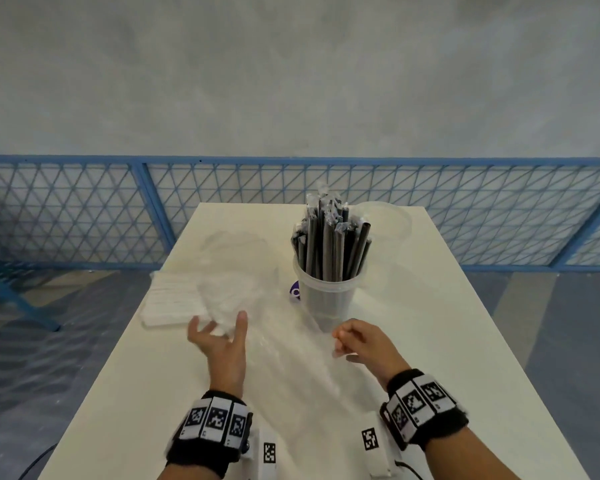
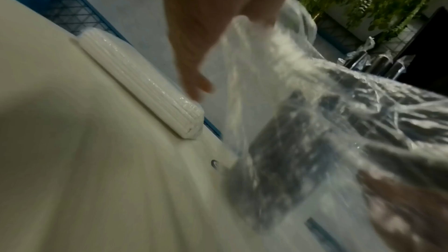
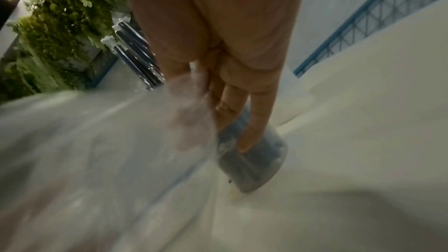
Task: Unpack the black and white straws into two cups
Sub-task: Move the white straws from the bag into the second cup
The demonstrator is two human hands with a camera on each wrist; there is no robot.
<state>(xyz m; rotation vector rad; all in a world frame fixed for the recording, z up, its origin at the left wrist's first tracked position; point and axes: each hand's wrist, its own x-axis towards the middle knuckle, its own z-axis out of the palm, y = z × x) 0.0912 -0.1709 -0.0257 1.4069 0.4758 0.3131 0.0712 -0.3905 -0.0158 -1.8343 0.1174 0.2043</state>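
A clear cup [image 1: 326,299] holds several wrapped black straws [image 1: 329,244] upright at the table's middle. A second, empty clear cup [image 1: 392,220] stands behind it to the right. A sealed pack of white straws [image 1: 172,301] lies flat by the left edge, also seen in the left wrist view as the pack [image 2: 145,83]. An empty clear plastic bag [image 1: 284,341] stretches between my hands. My left hand [image 1: 219,336] has its fingers spread, with the bag against its thumb side. My right hand [image 1: 347,341] pinches the bag's other end [image 3: 189,112] just in front of the cup [image 3: 254,170].
The white table [image 1: 465,341] is narrow, with its left edge right beside the straw pack. A small purple item [image 1: 294,292] shows partly behind the cup's left side. A blue mesh fence [image 1: 84,209] runs behind the table. White tagged blocks [image 1: 269,452] lie at the near edge.
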